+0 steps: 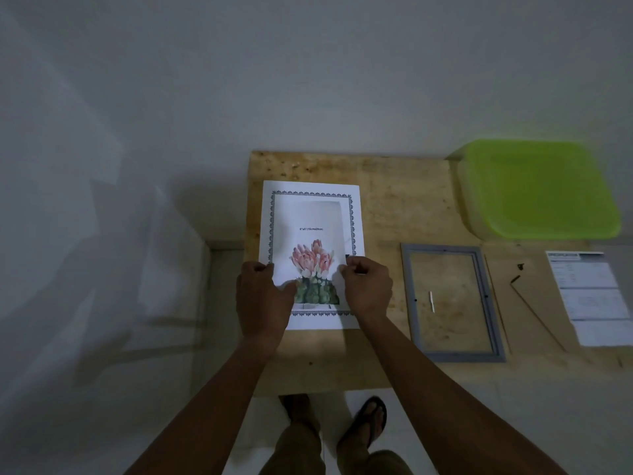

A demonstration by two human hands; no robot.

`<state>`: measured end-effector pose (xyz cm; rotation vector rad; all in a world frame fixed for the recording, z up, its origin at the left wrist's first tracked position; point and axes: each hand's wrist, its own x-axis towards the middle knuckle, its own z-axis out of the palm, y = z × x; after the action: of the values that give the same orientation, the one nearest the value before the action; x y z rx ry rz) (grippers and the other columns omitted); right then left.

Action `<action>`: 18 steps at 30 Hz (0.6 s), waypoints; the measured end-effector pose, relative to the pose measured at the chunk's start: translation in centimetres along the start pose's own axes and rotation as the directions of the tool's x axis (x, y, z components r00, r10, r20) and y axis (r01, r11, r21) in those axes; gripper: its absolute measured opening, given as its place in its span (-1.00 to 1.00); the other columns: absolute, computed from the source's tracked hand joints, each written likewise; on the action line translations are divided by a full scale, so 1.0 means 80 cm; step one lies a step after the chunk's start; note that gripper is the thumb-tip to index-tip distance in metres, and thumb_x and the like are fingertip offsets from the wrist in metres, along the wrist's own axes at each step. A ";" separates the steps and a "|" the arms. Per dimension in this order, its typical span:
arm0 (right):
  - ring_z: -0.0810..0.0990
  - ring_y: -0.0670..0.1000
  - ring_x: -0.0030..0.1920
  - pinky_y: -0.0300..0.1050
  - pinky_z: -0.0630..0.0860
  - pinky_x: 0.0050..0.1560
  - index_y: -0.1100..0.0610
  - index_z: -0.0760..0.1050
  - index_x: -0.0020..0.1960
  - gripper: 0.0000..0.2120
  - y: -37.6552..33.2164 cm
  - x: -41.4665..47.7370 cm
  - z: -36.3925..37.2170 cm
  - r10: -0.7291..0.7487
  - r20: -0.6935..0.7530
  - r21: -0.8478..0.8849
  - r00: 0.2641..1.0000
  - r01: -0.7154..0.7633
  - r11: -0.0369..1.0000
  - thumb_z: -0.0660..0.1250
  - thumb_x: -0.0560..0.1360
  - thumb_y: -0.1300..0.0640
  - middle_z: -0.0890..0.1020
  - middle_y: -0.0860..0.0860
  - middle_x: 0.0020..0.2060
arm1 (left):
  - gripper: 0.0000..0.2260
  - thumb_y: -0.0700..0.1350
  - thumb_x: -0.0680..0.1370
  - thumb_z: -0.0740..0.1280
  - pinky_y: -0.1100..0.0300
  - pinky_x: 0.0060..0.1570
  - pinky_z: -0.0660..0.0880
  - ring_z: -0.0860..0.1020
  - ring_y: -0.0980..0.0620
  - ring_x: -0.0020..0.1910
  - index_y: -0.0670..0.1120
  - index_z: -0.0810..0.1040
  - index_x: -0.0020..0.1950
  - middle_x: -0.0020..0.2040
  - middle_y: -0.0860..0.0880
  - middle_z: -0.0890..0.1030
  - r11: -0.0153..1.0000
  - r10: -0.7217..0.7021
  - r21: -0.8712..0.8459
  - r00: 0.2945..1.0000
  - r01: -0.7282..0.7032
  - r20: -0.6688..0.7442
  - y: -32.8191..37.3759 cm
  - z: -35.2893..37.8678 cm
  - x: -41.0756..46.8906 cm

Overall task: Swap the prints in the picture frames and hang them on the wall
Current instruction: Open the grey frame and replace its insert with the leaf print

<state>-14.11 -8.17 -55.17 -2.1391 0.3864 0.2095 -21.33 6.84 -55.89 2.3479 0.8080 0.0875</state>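
Note:
A white print (310,214) with a pink cactus flower and a black patterned border lies on the wooden table (394,207). My left hand (262,296) grips its left edge, thumb lying over the picture. My right hand (366,286) pinches the print near its right edge, fingers curled. Whatever lies under the print is hidden. To the right an empty grey picture frame (452,303) lies flat, with a small white stick (432,301) inside it.
A green plastic tray (537,190) sits at the table's back right. A printed sheet (592,296) lies at the far right, with thin metal rods (536,311) and small dark clips (520,267) beside the frame. A grey wall rises behind the table. My feet stand below its front edge.

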 end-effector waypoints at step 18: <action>0.64 0.09 -0.10 0.02 0.57 0.04 0.28 0.69 0.00 -0.91 0.017 0.041 -0.107 0.127 0.086 0.363 0.988 -0.150 0.920 0.44 0.51 0.30 0.72 0.15 -0.13 | -0.83 -0.09 0.57 0.38 0.44 -0.22 0.43 0.63 0.05 -0.20 -0.12 0.71 0.06 -0.15 -0.01 0.70 0.927 -0.043 -0.367 0.995 0.072 0.086 0.076 0.001 0.001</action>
<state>-11.50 -16.59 -52.37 -1.7320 0.5002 0.2606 -18.00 3.15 -52.32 1.9579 0.7491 0.1135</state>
